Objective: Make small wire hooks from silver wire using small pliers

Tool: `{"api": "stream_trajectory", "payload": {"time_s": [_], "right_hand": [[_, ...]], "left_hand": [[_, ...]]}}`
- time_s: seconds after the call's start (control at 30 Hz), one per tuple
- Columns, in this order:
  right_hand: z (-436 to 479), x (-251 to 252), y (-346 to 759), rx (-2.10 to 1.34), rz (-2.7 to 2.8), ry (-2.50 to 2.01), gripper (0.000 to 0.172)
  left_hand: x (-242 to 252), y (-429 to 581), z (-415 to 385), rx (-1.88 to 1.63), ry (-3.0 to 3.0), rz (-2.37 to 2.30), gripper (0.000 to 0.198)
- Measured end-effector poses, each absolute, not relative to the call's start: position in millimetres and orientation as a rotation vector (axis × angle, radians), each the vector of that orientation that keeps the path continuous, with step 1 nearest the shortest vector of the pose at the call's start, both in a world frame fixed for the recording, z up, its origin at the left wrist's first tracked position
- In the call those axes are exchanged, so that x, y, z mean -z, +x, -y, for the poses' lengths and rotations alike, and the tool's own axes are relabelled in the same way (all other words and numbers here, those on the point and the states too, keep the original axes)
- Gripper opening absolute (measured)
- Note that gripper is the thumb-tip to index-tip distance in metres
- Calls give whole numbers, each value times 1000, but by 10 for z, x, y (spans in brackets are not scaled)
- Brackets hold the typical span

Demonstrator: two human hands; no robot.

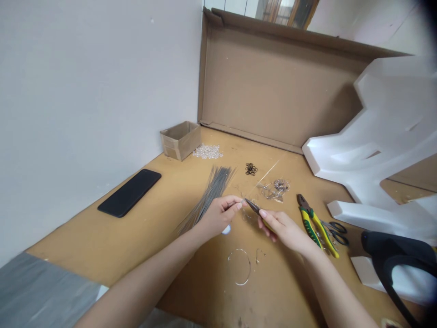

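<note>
My left hand [223,214] is closed in a pinch on a thin wire [242,202], whose far end is too fine to follow. In my right hand [278,228] are needle-nose pliers [252,206], their dark tips meeting the wire close to my left fingertips. A bundle of straight grey wires [213,189] lies beside and partly under my left hand. Nearer to me, a wire ring [250,269] and a small bent wire piece [260,256] rest on the table. A tangle of silvery wire pieces [278,187] sits beyond my right hand.
Yellow-green combination pliers [316,228] and dark-handled scissors [337,231] lie to the right, near white foam packing [355,209]. Black rings [251,169], clear beads [208,151] and a small cardboard box [180,140] stand farther back. A phone [129,192] lies left; a large carton [273,86] closes off the back.
</note>
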State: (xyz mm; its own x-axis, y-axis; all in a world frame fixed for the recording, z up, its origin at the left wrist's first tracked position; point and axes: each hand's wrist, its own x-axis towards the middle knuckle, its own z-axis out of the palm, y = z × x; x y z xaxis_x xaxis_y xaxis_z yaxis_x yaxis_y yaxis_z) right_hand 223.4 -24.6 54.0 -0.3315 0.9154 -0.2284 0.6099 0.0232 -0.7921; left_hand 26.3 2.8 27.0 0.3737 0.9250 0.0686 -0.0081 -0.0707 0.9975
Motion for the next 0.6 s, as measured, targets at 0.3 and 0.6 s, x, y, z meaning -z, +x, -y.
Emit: {"api": "stream_trajectory", "payload": {"time_s": [0.3, 0.6], "right_hand": [[247, -549, 2229, -923, 2101, -1567, 45], [244, -561, 2204, -793, 2194, -1536, 40]], "left_hand": [[-284, 236, -63, -922, 1336, -829, 28], [-259, 245, -52, -869, 1129, -695, 25]]}}
